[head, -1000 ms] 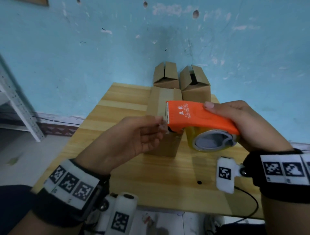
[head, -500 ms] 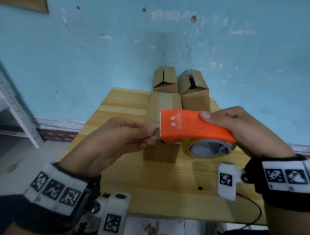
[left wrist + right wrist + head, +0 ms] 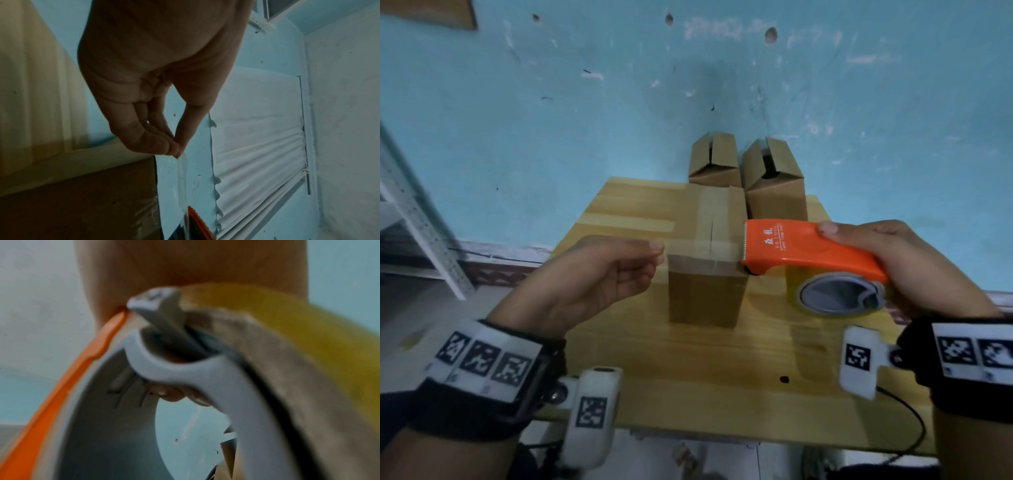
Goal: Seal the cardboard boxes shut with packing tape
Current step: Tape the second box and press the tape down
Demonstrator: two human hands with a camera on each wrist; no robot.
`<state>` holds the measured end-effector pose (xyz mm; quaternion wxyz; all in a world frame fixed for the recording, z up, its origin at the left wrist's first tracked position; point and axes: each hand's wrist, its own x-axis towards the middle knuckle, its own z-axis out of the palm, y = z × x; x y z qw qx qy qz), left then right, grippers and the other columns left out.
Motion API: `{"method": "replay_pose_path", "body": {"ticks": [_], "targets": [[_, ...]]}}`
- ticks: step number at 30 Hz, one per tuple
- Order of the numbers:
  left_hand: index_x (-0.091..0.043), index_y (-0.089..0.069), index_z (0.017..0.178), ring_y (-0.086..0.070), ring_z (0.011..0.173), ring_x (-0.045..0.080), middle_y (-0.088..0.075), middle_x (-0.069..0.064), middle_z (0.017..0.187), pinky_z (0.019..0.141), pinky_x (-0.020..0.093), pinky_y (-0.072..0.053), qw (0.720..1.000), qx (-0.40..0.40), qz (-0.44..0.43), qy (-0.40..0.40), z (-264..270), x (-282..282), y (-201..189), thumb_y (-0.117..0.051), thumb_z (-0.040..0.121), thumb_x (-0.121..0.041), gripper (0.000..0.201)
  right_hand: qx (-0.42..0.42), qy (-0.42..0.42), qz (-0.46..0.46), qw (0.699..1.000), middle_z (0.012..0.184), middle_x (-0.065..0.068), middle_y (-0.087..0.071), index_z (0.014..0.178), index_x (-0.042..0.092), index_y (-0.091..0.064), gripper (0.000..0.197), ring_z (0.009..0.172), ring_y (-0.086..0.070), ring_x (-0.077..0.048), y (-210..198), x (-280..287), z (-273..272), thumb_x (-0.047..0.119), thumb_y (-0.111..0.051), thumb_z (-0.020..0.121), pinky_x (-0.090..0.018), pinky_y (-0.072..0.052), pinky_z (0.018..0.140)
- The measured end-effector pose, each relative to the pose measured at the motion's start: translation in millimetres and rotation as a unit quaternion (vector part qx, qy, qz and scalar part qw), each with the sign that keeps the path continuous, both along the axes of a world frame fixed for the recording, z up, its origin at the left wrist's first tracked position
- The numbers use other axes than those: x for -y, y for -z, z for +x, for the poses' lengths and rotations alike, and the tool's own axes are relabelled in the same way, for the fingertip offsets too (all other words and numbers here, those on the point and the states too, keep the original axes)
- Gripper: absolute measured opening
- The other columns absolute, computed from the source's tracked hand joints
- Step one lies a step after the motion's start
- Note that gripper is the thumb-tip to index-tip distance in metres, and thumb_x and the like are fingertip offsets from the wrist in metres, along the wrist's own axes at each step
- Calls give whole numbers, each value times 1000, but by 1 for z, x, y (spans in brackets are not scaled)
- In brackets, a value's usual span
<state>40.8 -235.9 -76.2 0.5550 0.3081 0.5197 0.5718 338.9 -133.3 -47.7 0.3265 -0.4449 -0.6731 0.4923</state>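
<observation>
A tall cardboard box (image 3: pixel 705 294) stands mid-table, its top flaps closed with tape along the seam. My right hand (image 3: pixel 914 270) grips an orange tape dispenser (image 3: pixel 808 250) to the right of the box top; its grey hub and yellowish roll (image 3: pixel 308 340) fill the right wrist view. A clear strip of tape (image 3: pixel 702 248) stretches from the dispenser's teeth across the near edge of the box top to my left hand (image 3: pixel 599 274), which pinches the tape end (image 3: pixel 180 160) between thumb and fingers just left of the box (image 3: pixel 82 194).
Two more cardboard boxes (image 3: pixel 714 161) (image 3: pixel 774 181) with open flaps stand at the far edge of the wooden table (image 3: pixel 688 377) against the blue wall. A grey metal shelf frame (image 3: pixel 414 219) stands at the left. A black cable (image 3: pixel 914 421) runs over the near right table edge.
My hands have drawn apart: the left has pulled the tape end leftwards and the dispenser has moved right, so a strip now spans the box top.
</observation>
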Motion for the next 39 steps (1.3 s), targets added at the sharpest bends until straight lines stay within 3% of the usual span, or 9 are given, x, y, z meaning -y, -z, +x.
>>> {"method": "replay_pose_path", "body": {"ticks": [6,11,15,19,25,30,32,34,39], "targets": [[-6,-73,82,-62,62,8,-67,4,74,60,18,-56,1000,-21,8,-3,-2,-4,5,-74,76,-19,14,4,-8,-9,1000,78,-29,-70,80,-8,-71,51,62,-68,-36,2,-1,0,42,-67,81,-27,-56,57],[-5,-72,84,-61,59,8,-67,4,72,58,17,-56,999,-24,-15,-21,-2,-13,10,-72,81,-13,9,13,-11,-10,1000,75,-27,-71,74,-4,-73,44,58,-68,-33,6,-6,0,38,-66,83,-24,-56,53],[-6,-71,84,-60,57,8,-66,3,70,54,18,-54,999,6,-52,-8,-3,-16,15,-72,77,-14,10,28,-15,-12,999,76,-27,-71,73,-5,-72,46,61,-69,-33,15,-13,-3,40,-68,81,-25,-56,58],[-8,-67,79,-55,54,9,-60,2,66,52,19,-54,994,82,-76,-2,-1,-19,18,-67,79,-10,2,37,-22,-27,999,79,-23,-73,74,2,-77,45,68,-71,-32,22,-17,-5,46,-68,77,-29,-57,66],[-8,-63,102,-52,59,10,-58,1,70,61,28,-58,983,160,-92,19,5,-24,25,-67,76,-13,26,64,-33,-29,997,83,-22,-73,81,4,-76,67,74,-71,-36,28,-21,-1,66,-71,56,-37,-53,76],[-15,-62,104,-49,59,9,-59,-3,71,52,23,-53,984,120,-121,45,1,-23,28,-73,78,-26,29,73,-50,-29,996,86,-23,-73,85,6,-77,67,81,-70,-42,29,-22,1,67,-70,58,-43,-53,82],[-18,-60,93,-42,52,8,-55,-4,69,43,17,-37,986,71,-136,65,0,-21,29,-73,77,-37,28,77,-54,-27,995,86,-22,-74,84,7,-77,67,79,-71,-40,29,-21,1,68,-69,58,-41,-53,80],[-19,-56,86,-32,51,8,-48,-4,69,42,17,-22,985,26,-148,85,1,-21,30,-70,76,-49,34,80,-56,-23,995,85,-22,-74,83,7,-77,67,77,-71,-39,29,-22,1,69,-68,59,-39,-53,77],[-18,-50,82,-34,52,10,-40,-1,70,44,19,-18,982,15,-167,87,13,-20,37,-61,75,-72,56,81,-54,-15,995,82,-21,-74,79,9,-78,67,70,-72,-33,30,-24,2,70,-67,56,-34,-51,70]]}}
